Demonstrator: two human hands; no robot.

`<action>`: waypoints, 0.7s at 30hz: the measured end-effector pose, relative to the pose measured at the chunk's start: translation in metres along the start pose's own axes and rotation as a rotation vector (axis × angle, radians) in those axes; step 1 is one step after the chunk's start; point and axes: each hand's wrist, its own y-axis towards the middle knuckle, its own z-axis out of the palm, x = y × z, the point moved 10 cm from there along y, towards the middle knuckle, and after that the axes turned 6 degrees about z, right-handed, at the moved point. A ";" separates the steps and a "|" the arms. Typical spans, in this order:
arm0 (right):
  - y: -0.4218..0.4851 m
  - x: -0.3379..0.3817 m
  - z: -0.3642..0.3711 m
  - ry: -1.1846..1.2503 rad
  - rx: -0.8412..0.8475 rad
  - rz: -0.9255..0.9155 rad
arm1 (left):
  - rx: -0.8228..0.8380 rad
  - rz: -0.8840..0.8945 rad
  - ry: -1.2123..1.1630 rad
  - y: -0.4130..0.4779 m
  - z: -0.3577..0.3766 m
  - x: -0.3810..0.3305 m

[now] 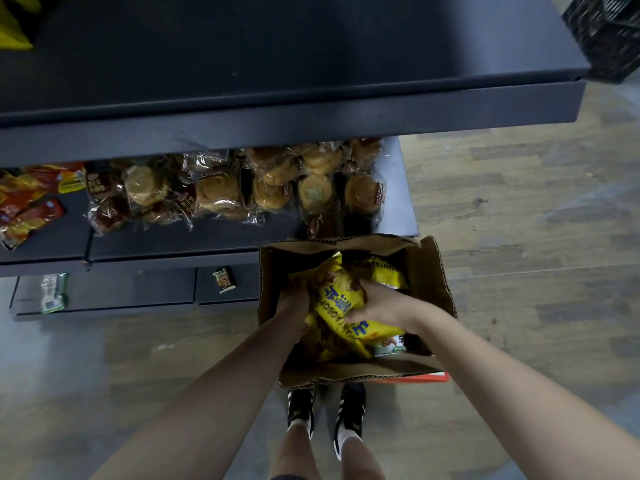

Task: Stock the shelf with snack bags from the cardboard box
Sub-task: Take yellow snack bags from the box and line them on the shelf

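An open cardboard box stands on the floor in front of the dark shelf unit. Inside it lie several yellow snack bags with blue lettering. Both my hands are down in the box. My left hand grips the left side of the top yellow bag. My right hand lies over the bag's right side with its fingers curled around it. Other yellow bags lie beneath and behind.
The middle shelf holds clear-wrapped buns and red snack packets at the left. The lowest shelf holds two small packets. A black crate sits at top right. My shoes stand right behind the box on the wooden floor.
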 end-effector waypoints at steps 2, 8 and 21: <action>-0.005 0.013 -0.015 -0.305 -0.049 -0.049 | -0.035 0.092 0.102 -0.002 -0.004 -0.012; -0.031 0.058 -0.026 -0.905 -0.093 -0.208 | 0.266 0.718 0.639 -0.065 0.036 -0.083; -0.056 0.044 -0.091 0.269 -0.623 -0.369 | 0.576 0.354 0.193 -0.042 0.035 -0.031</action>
